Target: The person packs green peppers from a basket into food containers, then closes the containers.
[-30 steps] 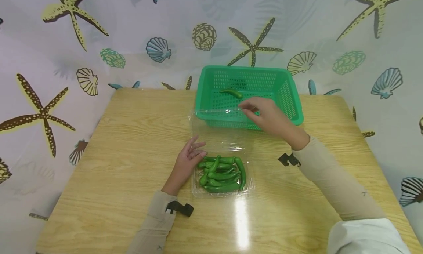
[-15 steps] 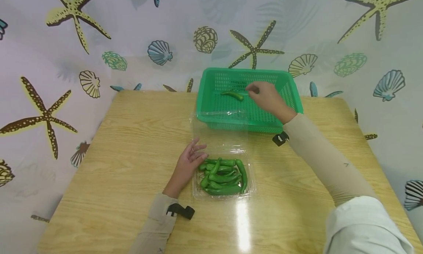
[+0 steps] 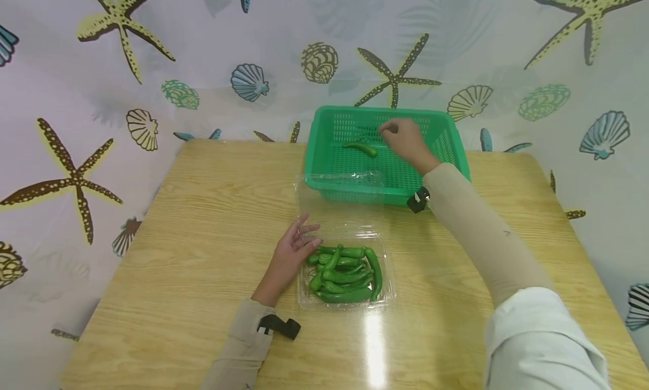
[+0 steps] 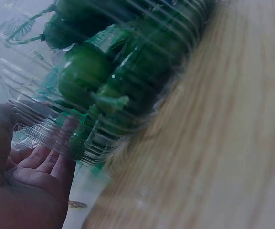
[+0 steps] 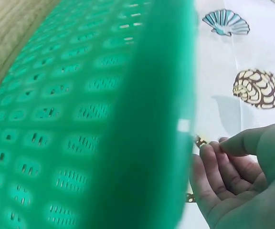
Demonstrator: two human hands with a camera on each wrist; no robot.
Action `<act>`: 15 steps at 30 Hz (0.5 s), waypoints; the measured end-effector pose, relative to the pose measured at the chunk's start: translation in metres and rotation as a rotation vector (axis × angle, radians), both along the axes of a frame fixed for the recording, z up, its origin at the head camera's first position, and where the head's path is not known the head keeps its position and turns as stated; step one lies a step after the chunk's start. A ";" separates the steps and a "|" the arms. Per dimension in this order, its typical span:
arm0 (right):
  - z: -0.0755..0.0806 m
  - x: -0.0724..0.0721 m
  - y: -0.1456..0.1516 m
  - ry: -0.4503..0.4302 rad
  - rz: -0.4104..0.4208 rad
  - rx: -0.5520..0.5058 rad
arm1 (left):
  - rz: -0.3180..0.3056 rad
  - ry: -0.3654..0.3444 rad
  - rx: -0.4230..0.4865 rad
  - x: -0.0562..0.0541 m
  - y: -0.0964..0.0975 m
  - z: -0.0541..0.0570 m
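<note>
A clear plastic clamshell box (image 3: 387, 291) stands on the table with its lid (image 3: 339, 195) tipped back against the basket. Several green chili peppers (image 3: 350, 277) fill its base. My left hand (image 3: 288, 257) rests at the box's back left corner, thumb near the peppers and fingers spread. In the left wrist view, my left fingers (image 4: 56, 160) show against the ribbed wall. My right hand (image 3: 405, 141) is over the green basket (image 3: 314, 142), fingers loosely bent, with nothing visible in it. One pepper (image 3: 361, 149) lies in the basket, left of that hand.
The wooden table (image 3: 213, 209) meets a hanging sheet (image 3: 203, 57) printed with shells and starfish at its back and sides. The basket's raised front rim (image 3: 355, 184) stands between the box and the basket floor.
My right hand has left the lid's right corner and moved up and back over the basket. The lid leans back in place, and my left hand stays at the box.
</note>
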State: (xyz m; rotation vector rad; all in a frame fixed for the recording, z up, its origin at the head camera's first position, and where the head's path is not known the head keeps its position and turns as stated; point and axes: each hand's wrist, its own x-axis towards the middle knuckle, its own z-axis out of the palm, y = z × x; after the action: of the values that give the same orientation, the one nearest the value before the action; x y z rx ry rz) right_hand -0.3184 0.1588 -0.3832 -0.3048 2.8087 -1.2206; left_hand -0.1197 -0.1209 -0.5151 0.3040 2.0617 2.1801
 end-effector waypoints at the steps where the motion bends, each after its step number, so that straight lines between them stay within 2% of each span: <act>1: 0.000 -0.002 0.000 0.006 -0.014 -0.016 | 0.001 0.001 -0.002 0.000 0.000 0.000; 5: -0.003 -0.011 -0.001 0.004 -0.079 -0.101 | -0.007 -0.006 0.011 0.000 0.000 0.002; 10: -0.006 -0.019 -0.003 -0.031 -0.157 -0.194 | -0.023 -0.015 0.035 0.005 0.000 0.015; 12: -0.005 -0.021 -0.005 -0.082 -0.142 -0.167 | -0.026 -0.019 0.031 0.007 0.000 0.020; 15: -0.004 -0.021 -0.008 -0.206 -0.062 -0.108 | -0.030 -0.025 0.021 0.008 0.000 0.024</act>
State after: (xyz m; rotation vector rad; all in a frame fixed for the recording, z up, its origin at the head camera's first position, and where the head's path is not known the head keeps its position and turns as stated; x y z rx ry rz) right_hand -0.3397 0.1506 -0.3873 -0.0906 2.6012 -1.3350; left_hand -0.1120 -0.1208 -0.4910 0.3069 2.0095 2.1780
